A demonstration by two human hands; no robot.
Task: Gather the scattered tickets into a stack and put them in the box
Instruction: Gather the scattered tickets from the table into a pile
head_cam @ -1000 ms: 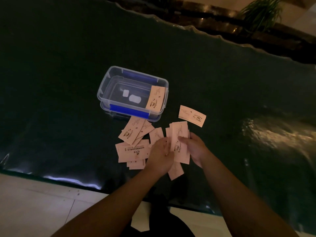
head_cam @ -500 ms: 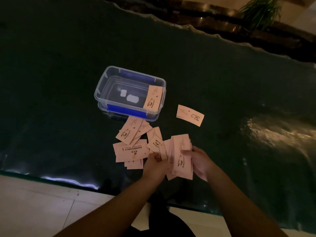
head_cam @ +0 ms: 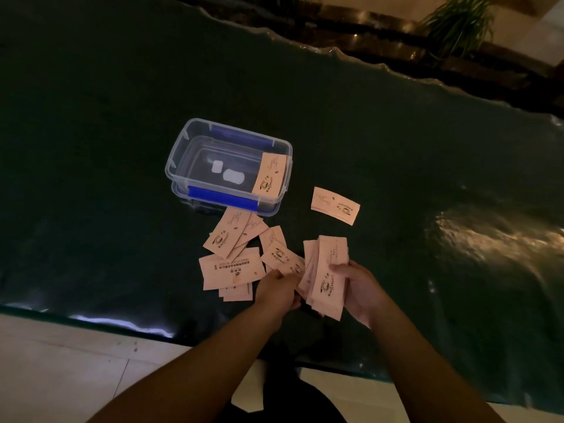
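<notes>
My right hand [head_cam: 361,290] grips a fanned stack of pink tickets [head_cam: 328,273] just above the dark table. My left hand [head_cam: 279,291] pinches a single ticket [head_cam: 279,257] at the stack's left side. Several loose tickets [head_cam: 230,267] lie overlapping to the left of my hands. A lone ticket [head_cam: 335,205] rests further right, apart from the pile. The clear plastic box [head_cam: 183,151] with blue clips stands behind the pile, open, with one ticket [head_cam: 270,177] leaning on its right rim.
The dark green table cover [head_cam: 106,117] spreads wide on all sides, glossy at the right. Its near edge [head_cam: 91,319] runs above a pale tiled floor. A potted plant [head_cam: 457,22] stands beyond the far edge.
Both hands pulled back toward me with the stack. The left hand has picked up one ticket from the pile beside the stack.
</notes>
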